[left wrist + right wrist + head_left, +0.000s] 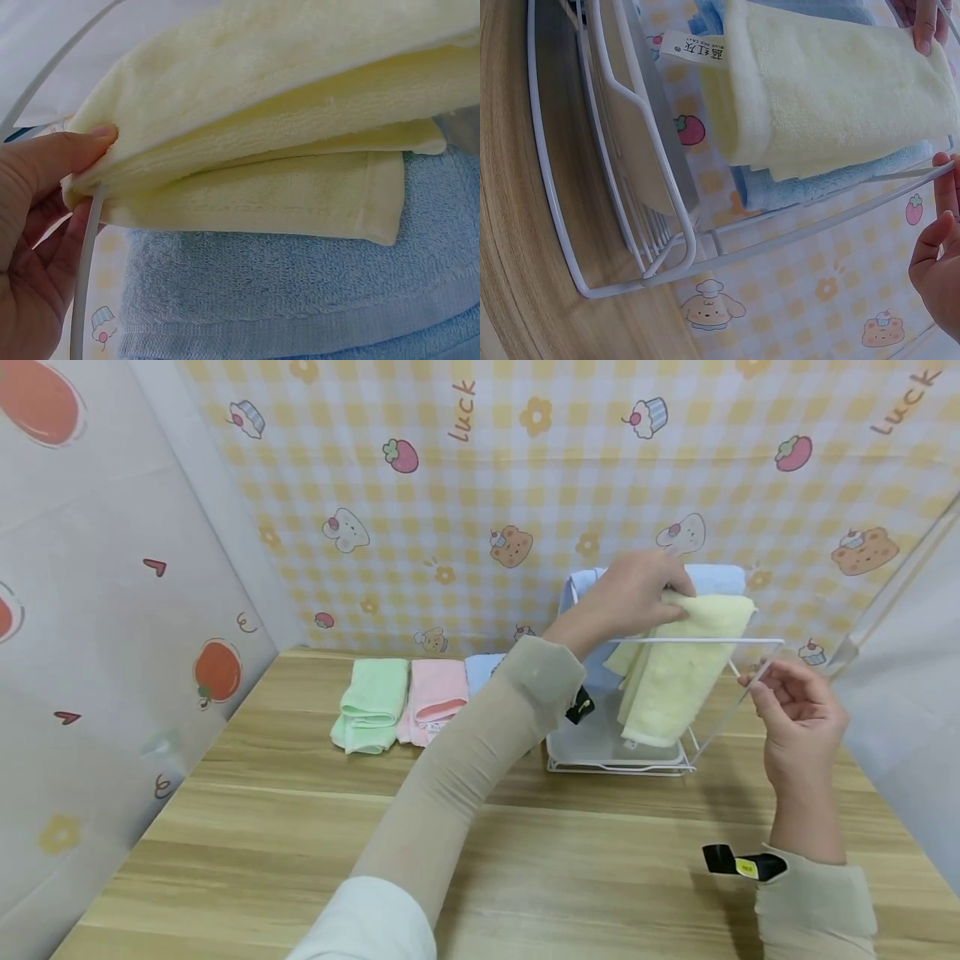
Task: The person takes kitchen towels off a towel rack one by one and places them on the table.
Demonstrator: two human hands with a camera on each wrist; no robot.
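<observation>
My left hand [637, 589] pinches the upper edge of a folded yellow towel [675, 685], thumb on one side and fingers behind. The towel hangs down inside a white wire rack [765, 642]; a white label [694, 49] shows at its lower end in the right wrist view. Behind it a light blue towel [716, 579] is draped over the rack's rear bar. In the left wrist view the yellow towel's layers part slightly beside a white wire. At the rack's right side, my right hand [802, 710] holds the slanting wire between thumb and fingers.
Left of the rack, a folded green towel [378, 693], a pink towel [438, 689] and another blue towel [483, 670], partly behind my left arm, lie in a row on the wooden table [225, 843]. A pale tray [600, 743] forms the rack's base. A patterned cloth [450, 485] hangs behind.
</observation>
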